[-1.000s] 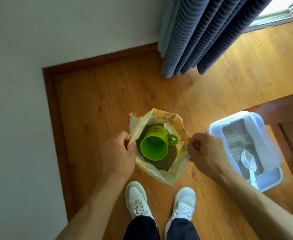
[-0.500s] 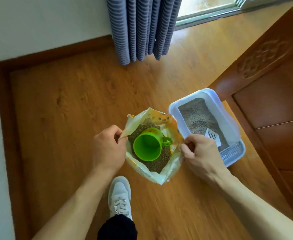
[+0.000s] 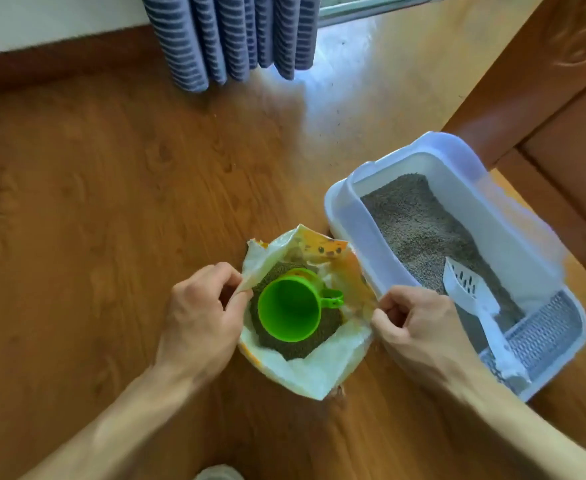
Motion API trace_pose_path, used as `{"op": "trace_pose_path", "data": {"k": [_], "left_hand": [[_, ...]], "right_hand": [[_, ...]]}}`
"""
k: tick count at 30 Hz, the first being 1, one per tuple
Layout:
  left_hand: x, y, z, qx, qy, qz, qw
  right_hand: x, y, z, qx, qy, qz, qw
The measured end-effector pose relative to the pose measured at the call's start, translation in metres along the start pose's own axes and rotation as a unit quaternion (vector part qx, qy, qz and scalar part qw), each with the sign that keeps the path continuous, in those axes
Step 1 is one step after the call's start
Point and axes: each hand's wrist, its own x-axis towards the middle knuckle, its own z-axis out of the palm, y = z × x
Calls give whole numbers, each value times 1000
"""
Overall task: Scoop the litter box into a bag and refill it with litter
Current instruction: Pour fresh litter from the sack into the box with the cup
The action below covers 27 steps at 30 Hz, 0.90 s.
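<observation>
An open yellow and white litter bag (image 3: pixel 314 368) stands on the wooden floor, holding dark litter pellets with a green cup (image 3: pixel 290 313) lying on them. My left hand (image 3: pixel 201 317) pinches the bag's left rim. My right hand (image 3: pixel 419 327) grips the bag's right rim. Just right of the bag sits the white litter box (image 3: pixel 364 258) with grey litter inside. A white slotted scoop (image 3: pixel 475 299) lies in the box, its handle reaching toward the grated step at the near end.
A blue striped curtain (image 3: pixel 229 36) hangs at the back by a bright window sill. A brown wooden cabinet (image 3: pixel 561 105) stands right behind the litter box. A white shoe tip (image 3: pixel 219 474) shows at the bottom edge.
The bag, carried by both hands, has come right up beside the litter box. The view has swung right and closer to the floor.
</observation>
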Motion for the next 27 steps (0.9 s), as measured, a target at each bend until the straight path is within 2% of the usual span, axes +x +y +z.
{"op": "trace_pose_path", "data": {"k": [3, 8, 11, 14, 20, 24, 27], "left_hand": [[9, -13, 10, -24, 23, -23, 999], [14, -10, 21, -67, 54, -50, 995], [10, -13, 26, -90, 81, -81, 989], [11, -12, 28, -83, 92, -81, 989], [10, -14, 12, -62, 45, -59, 995], [4, -18, 17, -81, 49, -57, 994], [1, -19, 15, -74, 36, -38, 996]], "right_hand": [[8, 10, 5, -15, -19, -14, 1000], [22, 7, 6, -73, 21, -45, 996], [29, -7, 7, -174, 28, -154, 972], [43, -11, 26, -262, -9, -253, 931], [50, -1, 44, -306, -57, -231, 922], [57, 1, 42, -336, -163, -200, 906], [51, 1, 42, -322, -153, -208, 911]]}}
